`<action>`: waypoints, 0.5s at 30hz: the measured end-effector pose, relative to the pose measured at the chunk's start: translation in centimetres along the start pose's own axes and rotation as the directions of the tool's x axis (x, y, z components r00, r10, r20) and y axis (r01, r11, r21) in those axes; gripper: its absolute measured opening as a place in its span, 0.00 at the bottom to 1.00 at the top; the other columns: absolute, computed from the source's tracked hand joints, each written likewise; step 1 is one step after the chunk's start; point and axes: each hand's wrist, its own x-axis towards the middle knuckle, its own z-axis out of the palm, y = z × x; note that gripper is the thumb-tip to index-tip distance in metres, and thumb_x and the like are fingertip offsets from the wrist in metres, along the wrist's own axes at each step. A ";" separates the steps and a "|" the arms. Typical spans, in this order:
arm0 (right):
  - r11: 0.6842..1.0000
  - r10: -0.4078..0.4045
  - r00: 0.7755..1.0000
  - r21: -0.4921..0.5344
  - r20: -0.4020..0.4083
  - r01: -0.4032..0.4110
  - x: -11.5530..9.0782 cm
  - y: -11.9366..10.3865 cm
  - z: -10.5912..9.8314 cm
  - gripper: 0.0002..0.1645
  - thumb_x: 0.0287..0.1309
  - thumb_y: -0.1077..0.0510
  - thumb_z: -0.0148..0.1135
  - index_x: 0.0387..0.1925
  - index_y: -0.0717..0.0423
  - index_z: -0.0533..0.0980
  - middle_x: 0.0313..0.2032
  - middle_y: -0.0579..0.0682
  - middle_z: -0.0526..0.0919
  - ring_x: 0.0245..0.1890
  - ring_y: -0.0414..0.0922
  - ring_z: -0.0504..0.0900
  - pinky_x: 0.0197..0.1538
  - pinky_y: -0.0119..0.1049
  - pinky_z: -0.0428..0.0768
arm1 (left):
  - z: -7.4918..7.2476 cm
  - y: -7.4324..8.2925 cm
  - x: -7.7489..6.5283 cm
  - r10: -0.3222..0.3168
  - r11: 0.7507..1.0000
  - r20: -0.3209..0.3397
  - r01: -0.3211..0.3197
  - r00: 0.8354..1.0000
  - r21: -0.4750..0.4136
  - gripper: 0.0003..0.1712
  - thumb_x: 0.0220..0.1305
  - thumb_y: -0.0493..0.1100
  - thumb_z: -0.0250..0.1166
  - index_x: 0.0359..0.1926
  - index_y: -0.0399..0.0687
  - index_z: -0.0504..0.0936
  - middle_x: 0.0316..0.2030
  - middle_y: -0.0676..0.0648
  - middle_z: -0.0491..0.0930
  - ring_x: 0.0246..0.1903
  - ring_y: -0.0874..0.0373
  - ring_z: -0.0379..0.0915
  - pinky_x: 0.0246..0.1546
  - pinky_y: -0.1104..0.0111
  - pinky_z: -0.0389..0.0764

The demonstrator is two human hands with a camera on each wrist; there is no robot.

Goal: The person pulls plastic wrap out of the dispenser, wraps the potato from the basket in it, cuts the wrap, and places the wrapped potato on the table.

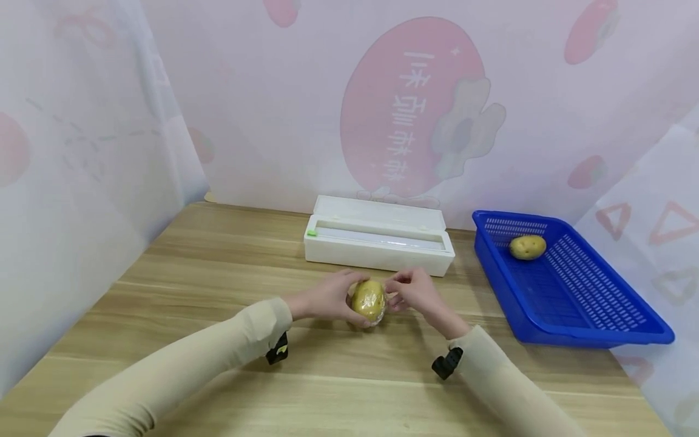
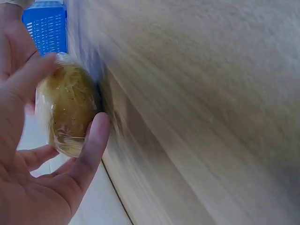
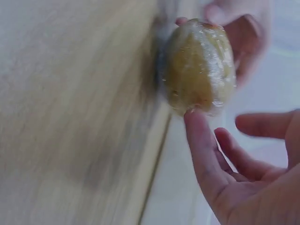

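My left hand (image 1: 331,297) holds a potato (image 1: 368,300) wrapped in clear plastic film, low over the wooden table. Its thumb and fingers curve around the potato, as the left wrist view shows the wrapped potato (image 2: 70,108) between them. On the potato's right side is my right hand (image 1: 416,294). In the right wrist view one fingertip of the right hand (image 3: 234,173) touches the end of the potato, while the thumb stands apart. Shiny creases of film cover the skin. Whether the potato rests on the table I cannot tell.
Behind the hands stands a long white box (image 1: 377,258) with its lid raised, a roll inside and a green piece at its left end. A blue basket (image 1: 508,297) at the right holds another potato (image 1: 527,247). Printed cloth (image 1: 262,109) hangs behind the wooden table (image 1: 218,273).
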 end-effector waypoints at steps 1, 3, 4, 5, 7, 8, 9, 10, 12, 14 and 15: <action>0.999 -0.027 1.000 -0.030 0.014 0.028 -0.2 0.0 -0.1 0.14 0.62 0.63 0.64 0.46 0.70 0.79 0.40 0.59 0.83 0.35 0.55 0.84 0.36 0.45 0.84 | 0.1 0.0 0.0 0.007 1.000 0.000 -0.007 1.000 -0.005 0.57 0.45 0.59 0.80 0.70 0.39 0.64 0.62 0.40 0.69 0.57 0.49 0.69 0.55 0.58 0.72; 0.992 -0.082 0.994 -0.087 0.071 0.089 -0.6 0.1 -0.3 0.22 0.57 0.62 0.69 0.53 0.66 0.77 0.48 0.57 0.81 0.44 0.56 0.82 0.40 0.46 0.83 | 0.1 0.0 0.0 0.017 1.000 -0.001 -0.017 1.000 -0.024 0.56 0.44 0.55 0.81 0.69 0.38 0.65 0.61 0.41 0.70 0.55 0.50 0.69 0.54 0.59 0.73; 0.986 -0.108 0.989 -0.115 0.105 0.120 -0.7 0.2 -0.4 0.27 0.55 0.61 0.72 0.56 0.64 0.76 0.51 0.57 0.80 0.48 0.56 0.80 0.43 0.46 0.83 | 0.1 0.1 -0.1 0.021 0.999 -0.001 -0.021 1.000 -0.038 0.55 0.44 0.54 0.81 0.68 0.38 0.65 0.60 0.41 0.70 0.54 0.51 0.70 0.52 0.59 0.74; 0.980 -0.128 0.981 -0.136 0.146 0.148 -0.8 0.2 -0.4 0.33 0.52 0.60 0.74 0.59 0.62 0.74 0.55 0.57 0.78 0.52 0.56 0.77 0.46 0.47 0.81 | 0.1 0.1 -0.1 0.024 0.999 -0.002 -0.024 1.000 -0.045 0.54 0.44 0.53 0.81 0.68 0.37 0.65 0.59 0.41 0.71 0.53 0.52 0.70 0.52 0.60 0.75; 0.969 -0.149 0.967 -0.165 0.208 0.185 -1.1 0.3 -0.5 0.44 0.46 0.58 0.79 0.65 0.58 0.70 0.60 0.56 0.74 0.57 0.56 0.74 0.49 0.46 0.79 | 0.1 0.3 0.0 0.026 0.998 0.003 -0.026 1.000 -0.058 0.53 0.44 0.52 0.82 0.68 0.37 0.65 0.58 0.42 0.72 0.52 0.53 0.71 0.50 0.62 0.75; 0.965 -0.160 0.959 -0.167 0.235 0.202 -1.1 0.4 -0.4 0.47 0.45 0.57 0.80 0.67 0.58 0.68 0.62 0.57 0.72 0.58 0.56 0.73 0.50 0.47 0.79 | 0.0 0.3 0.0 0.027 0.998 0.004 -0.027 1.000 -0.064 0.53 0.44 0.51 0.82 0.67 0.36 0.65 0.58 0.42 0.72 0.51 0.53 0.71 0.49 0.62 0.76; 0.962 -0.170 0.952 -0.166 0.254 0.216 -1.1 0.4 -0.4 0.50 0.43 0.57 0.81 0.68 0.58 0.67 0.62 0.58 0.71 0.59 0.56 0.72 0.51 0.46 0.79 | 0.0 0.4 0.0 0.025 0.997 0.007 -0.024 1.000 -0.069 0.53 0.45 0.51 0.82 0.67 0.36 0.65 0.57 0.42 0.73 0.50 0.54 0.72 0.49 0.63 0.76; 0.960 -0.178 0.947 -0.162 0.265 0.226 -1.1 0.5 -0.3 0.52 0.42 0.58 0.82 0.69 0.59 0.66 0.63 0.59 0.70 0.59 0.57 0.72 0.51 0.46 0.79 | 0.0 0.5 0.0 0.024 0.997 0.008 -0.024 1.000 -0.072 0.53 0.45 0.51 0.82 0.67 0.35 0.65 0.56 0.42 0.73 0.50 0.54 0.72 0.49 0.63 0.76; 0.960 -0.188 0.943 -0.151 0.274 0.235 -0.9 0.7 -0.2 0.54 0.41 0.58 0.82 0.69 0.61 0.64 0.63 0.58 0.69 0.58 0.57 0.73 0.51 0.45 0.79 | 0.0 0.5 0.1 0.019 0.997 0.007 -0.019 1.000 -0.070 0.51 0.44 0.50 0.82 0.65 0.36 0.67 0.53 0.44 0.75 0.48 0.55 0.73 0.48 0.63 0.76; 0.957 -0.209 0.936 -0.140 0.282 0.256 -0.6 0.9 -0.2 0.54 0.41 0.60 0.82 0.69 0.65 0.64 0.63 0.59 0.70 0.57 0.58 0.73 0.50 0.44 0.80 | 0.0 0.6 0.1 0.009 0.997 0.005 -0.009 1.000 -0.079 0.47 0.44 0.50 0.82 0.62 0.38 0.70 0.50 0.46 0.76 0.45 0.56 0.74 0.46 0.64 0.77; 0.956 -0.215 0.936 -0.138 0.280 0.261 -0.5 1.0 -0.2 0.54 0.41 0.60 0.82 0.68 0.65 0.64 0.62 0.59 0.70 0.57 0.57 0.73 0.50 0.44 0.80 | 0.0 0.6 0.1 0.006 0.996 0.003 -0.005 1.000 -0.085 0.45 0.44 0.49 0.82 0.60 0.39 0.71 0.47 0.47 0.77 0.44 0.57 0.75 0.45 0.64 0.77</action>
